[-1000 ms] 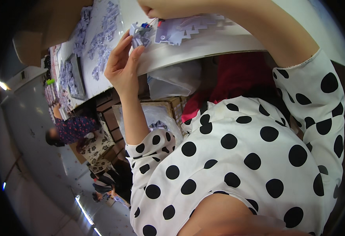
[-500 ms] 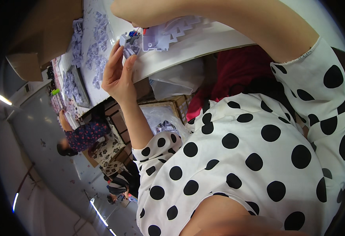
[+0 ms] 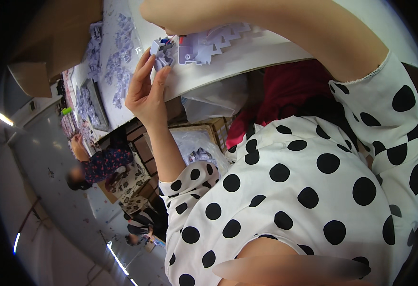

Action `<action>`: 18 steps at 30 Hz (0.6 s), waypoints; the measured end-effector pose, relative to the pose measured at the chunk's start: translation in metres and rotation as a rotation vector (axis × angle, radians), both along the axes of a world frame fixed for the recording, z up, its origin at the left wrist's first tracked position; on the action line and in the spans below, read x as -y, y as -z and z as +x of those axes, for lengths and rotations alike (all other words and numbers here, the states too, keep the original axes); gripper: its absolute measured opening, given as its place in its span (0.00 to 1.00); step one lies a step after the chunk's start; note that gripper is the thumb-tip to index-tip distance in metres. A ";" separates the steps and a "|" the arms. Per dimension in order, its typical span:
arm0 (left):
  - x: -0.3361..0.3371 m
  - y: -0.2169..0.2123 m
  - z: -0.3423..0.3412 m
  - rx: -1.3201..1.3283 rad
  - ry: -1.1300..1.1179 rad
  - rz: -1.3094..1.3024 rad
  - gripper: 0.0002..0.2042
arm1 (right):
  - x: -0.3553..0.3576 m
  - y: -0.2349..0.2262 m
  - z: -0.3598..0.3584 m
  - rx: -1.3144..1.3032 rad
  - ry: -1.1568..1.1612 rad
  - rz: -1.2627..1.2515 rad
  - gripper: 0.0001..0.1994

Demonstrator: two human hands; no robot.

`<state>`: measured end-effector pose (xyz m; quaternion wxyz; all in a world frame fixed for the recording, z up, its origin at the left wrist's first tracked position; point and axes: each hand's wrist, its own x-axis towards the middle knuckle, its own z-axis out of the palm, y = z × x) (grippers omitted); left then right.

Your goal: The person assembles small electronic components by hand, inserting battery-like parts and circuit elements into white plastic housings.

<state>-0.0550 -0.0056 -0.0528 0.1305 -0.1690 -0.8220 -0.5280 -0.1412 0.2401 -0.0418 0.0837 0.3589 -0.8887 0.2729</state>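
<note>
Between the thumb and fingers of my left hand is a small pale lavender plastic housing, held at the table's near edge. A small blue part with thin wires sits at its top. Just right of it lies a larger pale plastic piece with a stepped, toothed edge. My right hand reaches over from the right, above both pieces. Its fingers are mostly hidden behind the hand and cut off by the upper edge, so what they hold does not show. A red bit shows beside it.
Many pale plastic parts lie across the white table, with a filled tray farther left. A cardboard box stands upper left. Below the table edge are plastic bags and a crate. Another person works at the left.
My left hand and the small housing have shifted slightly right and the housing has turned a little. The toothed piece and my right hand have also moved slightly right.
</note>
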 end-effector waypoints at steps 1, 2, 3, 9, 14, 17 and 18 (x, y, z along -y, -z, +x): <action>-0.001 0.000 0.000 -0.002 0.000 0.002 0.15 | -0.001 -0.001 0.001 0.000 0.000 0.001 0.09; -0.003 0.000 0.000 -0.010 0.004 -0.005 0.15 | -0.002 -0.002 0.001 -0.001 0.000 0.003 0.09; -0.002 -0.001 0.001 -0.019 -0.001 -0.017 0.15 | -0.001 -0.004 0.001 -0.004 -0.008 0.001 0.09; -0.016 -0.017 0.001 -0.004 -0.097 -0.277 0.14 | 0.000 -0.014 -0.003 -0.023 -0.033 0.014 0.09; -0.023 -0.051 0.009 -0.005 -0.086 -0.578 0.12 | 0.014 -0.041 0.018 -0.036 -0.098 0.084 0.09; -0.031 -0.050 0.006 -0.068 -0.046 -0.657 0.11 | 0.019 -0.023 0.022 -0.228 -0.101 0.135 0.07; -0.030 -0.045 0.004 -0.122 -0.031 -0.690 0.11 | 0.020 -0.010 0.020 -0.395 -0.081 0.113 0.06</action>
